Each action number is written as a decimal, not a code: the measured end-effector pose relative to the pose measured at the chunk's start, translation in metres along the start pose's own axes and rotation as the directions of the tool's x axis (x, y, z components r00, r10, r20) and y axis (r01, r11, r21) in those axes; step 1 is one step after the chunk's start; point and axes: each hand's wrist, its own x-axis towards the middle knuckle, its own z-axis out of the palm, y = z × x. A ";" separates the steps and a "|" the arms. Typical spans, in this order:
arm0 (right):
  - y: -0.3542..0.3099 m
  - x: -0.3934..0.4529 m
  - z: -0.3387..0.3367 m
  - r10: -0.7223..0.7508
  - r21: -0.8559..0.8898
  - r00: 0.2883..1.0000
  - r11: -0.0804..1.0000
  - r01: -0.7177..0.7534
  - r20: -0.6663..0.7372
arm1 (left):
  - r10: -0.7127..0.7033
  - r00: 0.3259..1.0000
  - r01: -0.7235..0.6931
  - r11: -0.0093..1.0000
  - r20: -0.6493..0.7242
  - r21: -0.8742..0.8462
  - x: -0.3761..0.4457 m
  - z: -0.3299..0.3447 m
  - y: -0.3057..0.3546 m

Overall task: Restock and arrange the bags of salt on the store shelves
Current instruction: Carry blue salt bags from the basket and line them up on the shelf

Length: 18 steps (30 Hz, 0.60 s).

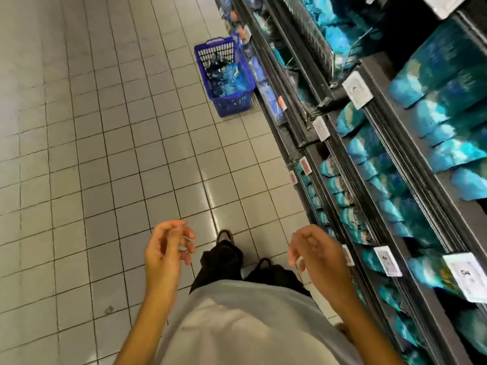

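Blue and teal bags of salt (434,101) lie in rows on the dark shelves (390,143) along the right side. A blue plastic basket (238,100) stands on the floor farther down the aisle, against the shelf base, with several blue bags inside. My left hand (168,246) hangs in front of my waist with loosely curled fingers and holds nothing. My right hand (316,254) hangs beside the lower shelf edge, fingers also loosely curled and holding nothing. Both hands are well short of the basket.
Pale square floor tiles (105,154) stretch to the left and ahead. White price tags (357,89) stick out from the shelf rails. My shoes (224,237) and dark trousers show below my light shirt.
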 end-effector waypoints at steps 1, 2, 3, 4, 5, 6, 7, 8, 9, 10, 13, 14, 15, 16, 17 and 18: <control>-0.007 0.011 0.009 -0.015 0.001 0.999 1.000 0.015 0.029 | -0.008 0.999 0.008 1.000 -0.033 -0.002 0.001 -0.008 -0.004; -0.014 0.022 0.019 -0.025 0.003 0.998 1.000 0.025 0.062 | -0.019 0.998 0.019 1.000 -0.067 -0.005 0.003 -0.015 -0.008; -0.022 0.034 0.029 -0.030 0.004 0.995 1.000 0.030 0.096 | -0.035 0.994 0.034 0.999 -0.103 -0.015 0.005 -0.022 -0.011; -0.029 0.047 0.040 -0.031 0.000 0.991 0.999 0.032 0.129 | -0.050 0.988 0.047 0.999 -0.143 -0.028 0.009 -0.029 -0.014; -0.037 0.060 0.052 -0.028 -0.010 0.986 0.999 0.030 0.162 | -0.063 0.981 0.057 0.998 -0.181 -0.036 0.014 -0.035 -0.016; -0.045 0.073 0.064 -0.023 -0.023 0.981 0.999 0.028 0.190 | -0.074 0.975 0.068 0.997 -0.210 -0.033 0.019 -0.042 -0.018; -0.053 0.086 0.078 -0.023 -0.033 0.977 0.999 0.030 0.212 | -0.083 0.969 0.079 0.997 -0.231 -0.024 0.026 -0.050 -0.020; -0.061 0.099 0.092 -0.027 -0.035 0.973 0.999 0.036 0.229 | -0.091 0.965 0.089 0.996 -0.246 -0.022 0.035 -0.059 -0.021; -0.069 0.111 0.107 -0.033 -0.033 0.970 0.999 0.042 0.241 | -0.101 0.960 0.098 0.995 -0.263 -0.025 0.046 -0.068 -0.022; -0.078 0.124 0.123 -0.039 -0.037 0.967 0.998 0.050 0.252 | -0.113 0.952 0.110 0.994 -0.284 -0.027 0.059 -0.079 -0.024; -0.103 0.155 0.168 -0.054 -0.064 0.957 0.995 0.076 0.286 | -0.145 0.931 0.149 0.989 -0.334 -0.014 0.104 -0.110 -0.024; -0.111 0.165 0.182 -0.054 -0.068 0.955 0.995 0.077 0.290 | -0.149 0.930 0.157 0.988 -0.337 -0.005 0.121 -0.119 -0.022; -0.118 0.175 0.194 -0.051 -0.070 0.956 0.995 0.074 0.288 | -0.152 0.931 0.164 0.987 -0.333 0.006 0.138 -0.128 -0.019; -0.124 0.183 0.204 -0.045 -0.071 0.959 0.995 0.067 0.279 | -0.159 0.932 0.173 0.985 -0.326 0.013 0.155 -0.136 -0.015; -0.130 0.191 0.213 -0.039 -0.068 0.963 0.996 0.059 0.265 | -0.166 0.935 0.180 0.984 -0.314 0.016 0.172 -0.142 -0.010; -0.135 0.198 0.220 -0.038 -0.062 0.969 0.997 0.055 0.246 | -0.163 0.942 0.176 0.984 -0.292 0.018 0.191 -0.147 -0.005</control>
